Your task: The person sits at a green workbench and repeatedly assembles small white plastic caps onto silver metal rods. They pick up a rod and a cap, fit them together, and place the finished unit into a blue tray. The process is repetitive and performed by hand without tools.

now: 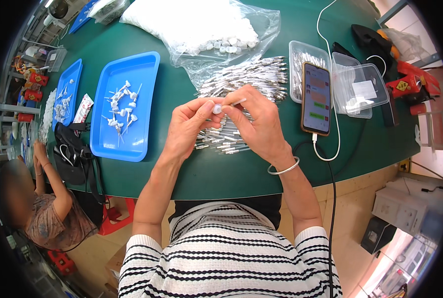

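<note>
Close together above the green table, my two hands meet in front of a pile of thin clear tubes with metallic ends. My left hand pinches a small white plastic cap between thumb and fingertips. In my right hand, thumb and forefinger grip a thin white tube beside the cap. Whether tube and cap touch is hidden by the fingers. Left of my hands, a blue tray carries several capped tubes.
A clear plastic bag of white caps lies beyond the pile. To the right, a phone with a white cable leans on a clear box of tubes, near clear lids. A co-worker sits at left by another blue tray.
</note>
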